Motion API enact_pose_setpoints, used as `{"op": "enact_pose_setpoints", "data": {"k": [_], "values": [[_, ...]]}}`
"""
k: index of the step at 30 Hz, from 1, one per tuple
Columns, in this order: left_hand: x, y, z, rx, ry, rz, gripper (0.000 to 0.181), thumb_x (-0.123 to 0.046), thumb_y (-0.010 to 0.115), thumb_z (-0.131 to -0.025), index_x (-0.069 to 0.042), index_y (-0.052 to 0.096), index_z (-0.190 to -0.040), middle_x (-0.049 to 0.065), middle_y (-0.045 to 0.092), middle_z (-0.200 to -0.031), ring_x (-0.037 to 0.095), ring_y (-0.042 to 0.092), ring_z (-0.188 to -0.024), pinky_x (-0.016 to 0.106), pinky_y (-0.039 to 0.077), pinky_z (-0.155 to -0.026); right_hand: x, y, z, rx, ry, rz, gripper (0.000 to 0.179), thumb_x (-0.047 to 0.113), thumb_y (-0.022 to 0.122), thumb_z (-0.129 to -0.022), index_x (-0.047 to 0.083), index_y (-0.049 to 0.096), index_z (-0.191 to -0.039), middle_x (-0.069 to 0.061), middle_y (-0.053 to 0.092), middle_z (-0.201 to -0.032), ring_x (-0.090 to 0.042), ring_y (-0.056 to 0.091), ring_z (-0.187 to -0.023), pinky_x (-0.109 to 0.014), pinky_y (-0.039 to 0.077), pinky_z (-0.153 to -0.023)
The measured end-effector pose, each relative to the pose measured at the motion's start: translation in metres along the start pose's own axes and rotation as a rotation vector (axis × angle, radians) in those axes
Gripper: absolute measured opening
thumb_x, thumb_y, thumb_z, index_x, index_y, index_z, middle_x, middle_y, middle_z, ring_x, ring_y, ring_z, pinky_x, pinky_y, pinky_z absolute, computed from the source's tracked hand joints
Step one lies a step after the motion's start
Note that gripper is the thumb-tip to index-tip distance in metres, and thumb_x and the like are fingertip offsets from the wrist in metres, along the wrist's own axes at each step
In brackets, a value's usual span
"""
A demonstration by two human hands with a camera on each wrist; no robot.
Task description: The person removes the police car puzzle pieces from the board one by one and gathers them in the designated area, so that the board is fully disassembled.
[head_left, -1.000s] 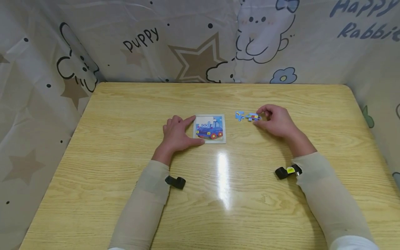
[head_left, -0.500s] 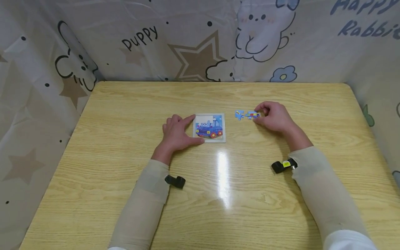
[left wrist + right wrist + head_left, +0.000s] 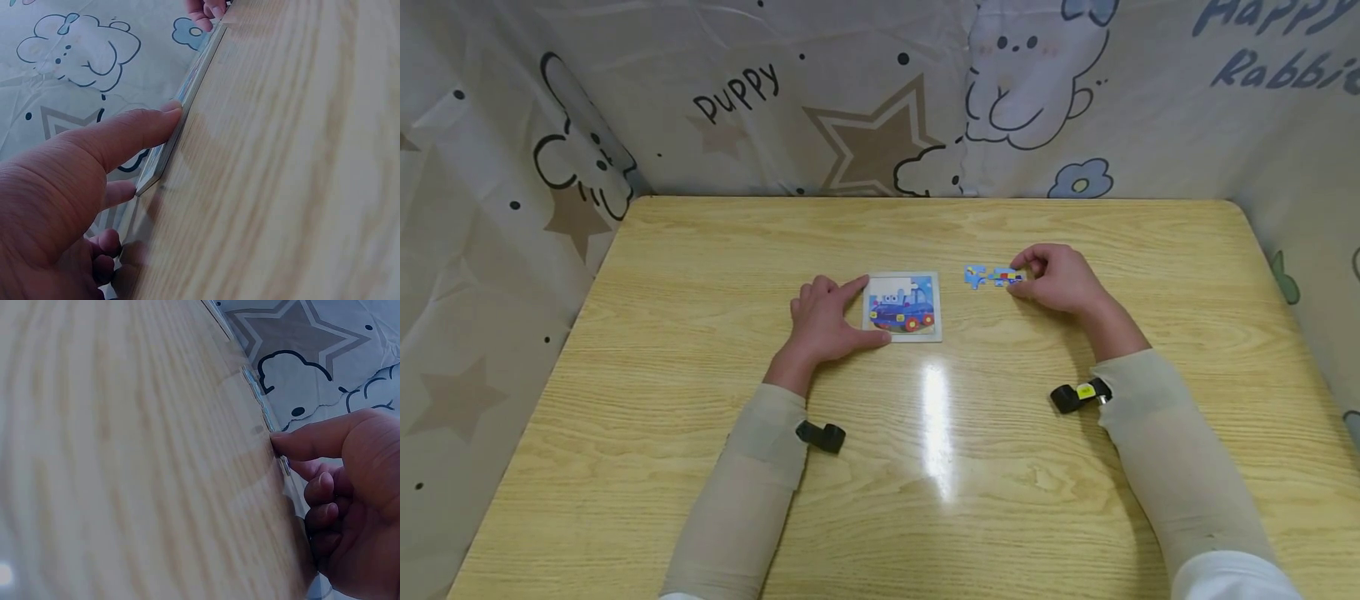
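Observation:
A small jigsaw puzzle board (image 3: 902, 307) with a blue car picture and pale border lies on the table. Its upper left part shows bare white backing. My left hand (image 3: 829, 321) holds the board at its left side, the index finger at the far corner and the thumb on the near edge. To the right of the board, my right hand (image 3: 1060, 279) pinches a blue puzzle piece (image 3: 1004, 276) with red and yellow patches between thumb and index finger. Another blue puzzle piece (image 3: 974, 276) lies just left of it, their edges meeting or nearly so.
The wood-grain table (image 3: 940, 533) reaches back to a printed curtain (image 3: 865, 100) with cartoon animals and stars. Black wrist cameras sit on the left sleeve (image 3: 741, 492) and right sleeve (image 3: 1180, 458). A bright light reflection (image 3: 936, 433) shows on the table before the board.
My right hand has shifted slightly left and away from me, bringing its puzzle piece closer to the other one. My left hand and the board stay where they were.

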State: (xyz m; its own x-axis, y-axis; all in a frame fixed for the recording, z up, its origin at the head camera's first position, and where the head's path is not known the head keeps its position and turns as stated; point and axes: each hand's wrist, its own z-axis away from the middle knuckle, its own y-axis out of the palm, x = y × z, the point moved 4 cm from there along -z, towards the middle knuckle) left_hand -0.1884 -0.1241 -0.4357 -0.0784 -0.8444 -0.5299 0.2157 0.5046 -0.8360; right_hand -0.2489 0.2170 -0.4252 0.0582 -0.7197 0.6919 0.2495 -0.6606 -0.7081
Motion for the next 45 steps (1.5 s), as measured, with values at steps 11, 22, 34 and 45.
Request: {"op": "enact_pose_setpoints", "data": {"k": [11,22,34,45], "values": [[0.002,0.001,0.000,0.001,-0.004,-0.011,0.100,-0.064,0.082,-0.069,-0.026,0.043,-0.154,0.006,0.036,-0.107,0.028,0.031,-0.098,0.045,0.020,-0.086,-0.002,0.001,-0.001,-0.002,0.027,-0.012,0.028,0.011,0.076,-0.087,-0.001,0.067,-0.110,-0.013,0.045,-0.087,-0.028,0.042,-0.083,-0.040,0.031,-0.073],[0.002,0.000,0.001,0.005,-0.002,-0.015,0.101,-0.064,0.082,-0.069,-0.026,0.043,-0.154,0.007,0.036,-0.107,0.028,0.031,-0.099,0.045,0.020,-0.086,0.001,0.008,0.005,-0.138,-0.012,-0.080,0.026,0.016,0.077,-0.088,0.001,0.069,-0.107,-0.010,0.042,-0.082,-0.025,0.040,-0.076,-0.038,0.030,-0.070],[0.001,0.000,-0.001,0.000,-0.006,-0.017,0.101,-0.065,0.081,-0.069,-0.026,0.043,-0.154,0.006,0.036,-0.106,0.028,0.031,-0.098,0.045,0.020,-0.085,0.038,0.031,0.019,-0.202,-0.091,-0.199,0.033,0.018,0.079,-0.087,0.002,0.068,-0.113,-0.009,0.041,-0.079,-0.024,0.039,-0.071,-0.034,0.031,-0.066],[0.002,0.001,-0.002,0.004,-0.008,-0.016,0.101,-0.066,0.081,-0.068,-0.027,0.044,-0.154,0.006,0.036,-0.107,0.028,0.031,-0.099,0.045,0.021,-0.086,0.068,0.059,0.020,-0.158,-0.160,-0.230,0.038,0.019,0.080,-0.086,0.002,0.068,-0.118,-0.008,0.042,-0.077,-0.023,0.040,-0.069,-0.035,0.033,-0.065]]}}
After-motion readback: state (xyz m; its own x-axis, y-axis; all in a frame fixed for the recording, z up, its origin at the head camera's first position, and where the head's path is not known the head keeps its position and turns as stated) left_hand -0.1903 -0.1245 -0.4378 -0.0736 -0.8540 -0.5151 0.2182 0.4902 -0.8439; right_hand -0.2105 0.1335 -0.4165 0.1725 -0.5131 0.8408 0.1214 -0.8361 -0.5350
